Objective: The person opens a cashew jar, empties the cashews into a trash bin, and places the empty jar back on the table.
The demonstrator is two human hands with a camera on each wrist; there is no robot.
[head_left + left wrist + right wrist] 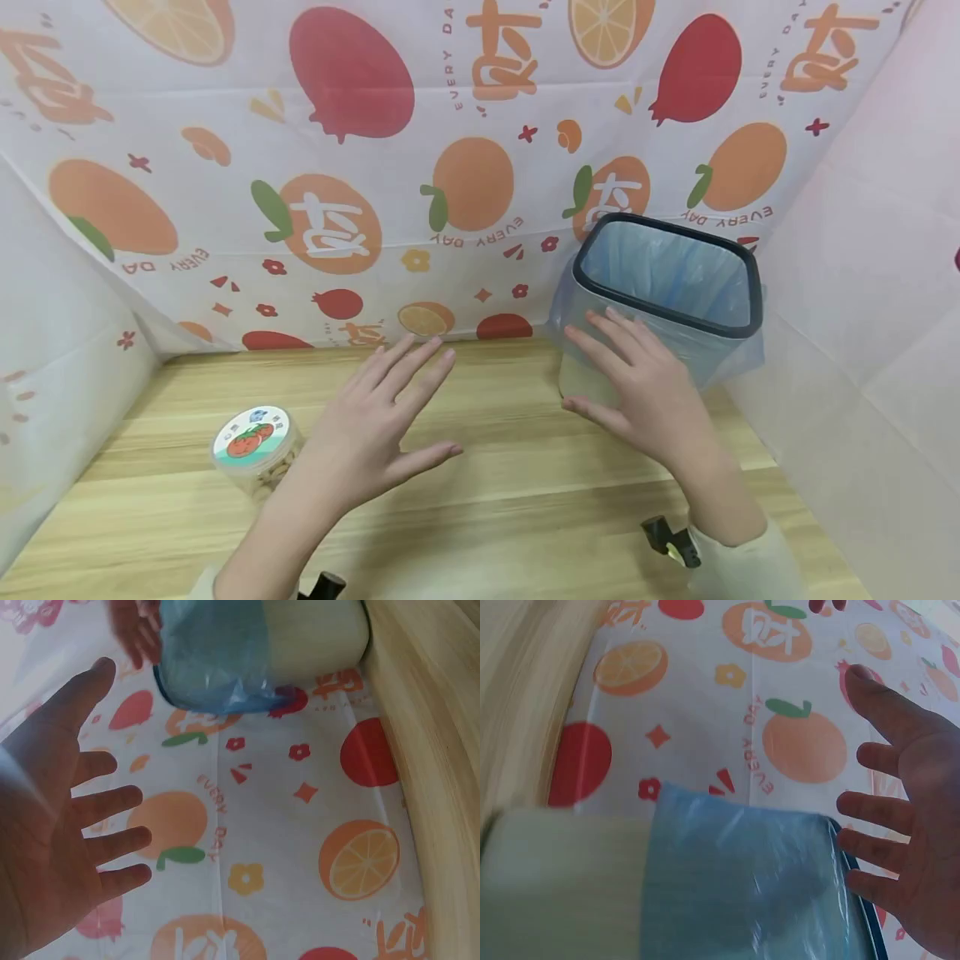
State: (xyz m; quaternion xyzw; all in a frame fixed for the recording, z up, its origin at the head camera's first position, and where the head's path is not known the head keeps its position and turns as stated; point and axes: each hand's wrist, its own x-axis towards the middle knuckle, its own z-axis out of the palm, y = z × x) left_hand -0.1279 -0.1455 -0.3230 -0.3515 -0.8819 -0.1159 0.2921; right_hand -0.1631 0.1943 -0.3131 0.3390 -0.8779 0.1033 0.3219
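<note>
My left hand (375, 425) hovers over the wooden table with its fingers straight and spread, holding nothing. Just left of its wrist stands a clear round jar (255, 450) with a tomato picture on its lid; pale pieces show through the side. On the right, my right hand (645, 383) is held in front of a trash can (592, 375), fingers extended and nothing in them. A blue plastic bag (735, 877) lines the can and folds over its outside under a dark rim (667, 310). Whether the right fingertips touch the can cannot be told.
A white fruit-print sheet (405, 200) hangs behind the wooden table (510, 517), and pale sheets (885, 333) close in the sides. The trash can stands at the back right, near the side sheet. Black straps with mounts (667, 542) sit at my wrists.
</note>
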